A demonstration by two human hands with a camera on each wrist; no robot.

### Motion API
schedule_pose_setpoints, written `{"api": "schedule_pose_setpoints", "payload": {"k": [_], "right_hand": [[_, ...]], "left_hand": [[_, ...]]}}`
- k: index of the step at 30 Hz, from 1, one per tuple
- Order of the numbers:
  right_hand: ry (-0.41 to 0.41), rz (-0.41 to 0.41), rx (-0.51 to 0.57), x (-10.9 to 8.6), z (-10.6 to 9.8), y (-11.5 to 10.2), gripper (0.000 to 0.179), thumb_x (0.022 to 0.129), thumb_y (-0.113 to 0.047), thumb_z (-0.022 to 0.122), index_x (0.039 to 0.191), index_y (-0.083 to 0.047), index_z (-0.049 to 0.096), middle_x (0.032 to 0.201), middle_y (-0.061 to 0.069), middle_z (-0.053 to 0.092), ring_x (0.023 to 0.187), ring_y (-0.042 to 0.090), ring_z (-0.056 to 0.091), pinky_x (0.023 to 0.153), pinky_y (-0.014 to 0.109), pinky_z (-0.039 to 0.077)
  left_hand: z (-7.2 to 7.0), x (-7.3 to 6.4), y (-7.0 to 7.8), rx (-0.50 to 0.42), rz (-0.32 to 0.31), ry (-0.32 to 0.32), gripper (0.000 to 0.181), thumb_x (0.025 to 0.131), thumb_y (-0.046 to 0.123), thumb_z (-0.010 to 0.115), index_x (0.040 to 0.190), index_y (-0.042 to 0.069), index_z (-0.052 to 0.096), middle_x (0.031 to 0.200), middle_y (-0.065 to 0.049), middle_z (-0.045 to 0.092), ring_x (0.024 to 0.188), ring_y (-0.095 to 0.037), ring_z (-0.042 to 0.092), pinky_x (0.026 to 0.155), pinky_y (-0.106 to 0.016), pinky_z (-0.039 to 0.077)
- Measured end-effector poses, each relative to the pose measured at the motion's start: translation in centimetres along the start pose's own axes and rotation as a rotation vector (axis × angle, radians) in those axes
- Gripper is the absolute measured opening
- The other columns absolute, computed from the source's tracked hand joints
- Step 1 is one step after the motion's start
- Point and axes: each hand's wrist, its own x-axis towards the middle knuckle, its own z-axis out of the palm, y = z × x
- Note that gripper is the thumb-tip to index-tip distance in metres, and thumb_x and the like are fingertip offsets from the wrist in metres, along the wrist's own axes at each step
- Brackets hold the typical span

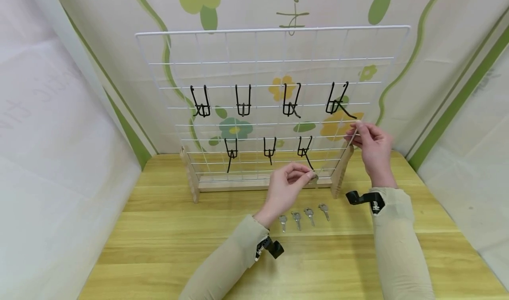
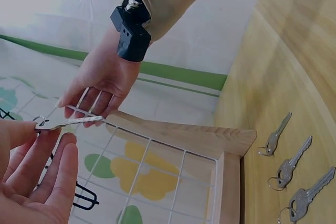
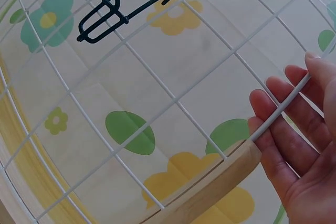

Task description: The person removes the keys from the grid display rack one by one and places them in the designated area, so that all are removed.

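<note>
My left hand (image 1: 284,187) pinches a small silver key (image 2: 79,121) between thumb and fingertips, its ring at the finger end and its blade pointing away. This hand is in front of the lower right part of a white wire grid rack (image 1: 256,62). At the rack's right side edge, my right hand (image 1: 374,147) holds the outer wire, thumb on the near side and fingers behind it. Close above that hand is the upper right black hook (image 1: 336,105). The lower right black hook (image 1: 304,151) hangs just above the left hand's fingertips.
Several keys with rings (image 1: 309,215) lie in a row on the wooden table (image 1: 159,247), right of the left wrist. More black hooks (image 1: 243,107) hang on the grid in two rows. Wooden feet (image 1: 191,176) support the rack; a flower-printed cloth (image 1: 246,4) stands behind.
</note>
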Motion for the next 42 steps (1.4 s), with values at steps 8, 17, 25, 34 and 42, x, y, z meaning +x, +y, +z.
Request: {"api": "schedule_pose_setpoints", "payload": {"k": [8,17,25,34,42], "right_hand": [[0.003,0.009,-0.025,-0.1,0.0,0.0,0.039,0.098,-0.026,0.069,0.113,0.01,0.07,0.089,0.012,0.074,0.078,0.02,0.074,0.077,0.027,0.06],[0.011,0.003,-0.031,-0.1,0.0,0.2,0.038,0.099,-0.026,0.07,0.111,0.01,0.07,0.088,0.012,0.073,0.077,0.02,0.074,0.076,0.027,0.06],[0.012,-0.004,-0.026,0.0,0.0,0.3,0.042,0.099,-0.026,0.069,0.113,0.013,0.068,0.088,0.012,0.074,0.077,0.02,0.073,0.076,0.027,0.06],[0.023,0.004,-0.022,0.0,0.0,0.2,0.044,0.098,-0.026,0.07,0.113,0.016,0.067,0.086,0.011,0.074,0.075,0.019,0.073,0.076,0.026,0.06],[0.019,0.01,-0.024,0.1,0.0,0.2,0.042,0.098,-0.026,0.07,0.112,0.013,0.069,0.087,0.012,0.074,0.076,0.02,0.073,0.076,0.026,0.06]], "left_hand": [[-0.9,-1.4,0.4,0.017,-0.037,-0.126,0.008,0.098,0.015,0.072,0.105,0.01,0.073,0.093,0.004,0.075,0.086,-0.018,0.072,0.081,-0.033,0.06],[-6.4,-3.0,-2.9,0.033,-0.173,-0.227,0.013,0.099,0.011,0.068,0.107,0.0,0.071,0.096,-0.006,0.074,0.086,-0.023,0.072,0.08,-0.041,0.061],[-13.0,-4.3,-5.4,0.095,-0.31,-0.222,0.019,0.102,0.009,0.064,0.111,-0.008,0.068,0.096,-0.013,0.073,0.086,-0.024,0.072,0.082,-0.049,0.06],[-19.3,-5.9,-6.1,0.161,-0.435,-0.363,0.019,0.102,0.003,0.061,0.111,-0.013,0.065,0.095,-0.016,0.072,0.082,-0.027,0.072,0.078,-0.047,0.061],[-20.4,-6.4,-7.1,0.207,-0.488,-0.494,0.016,0.1,0.004,0.064,0.107,-0.01,0.067,0.092,-0.015,0.071,0.077,-0.03,0.072,0.071,-0.041,0.062]]}}
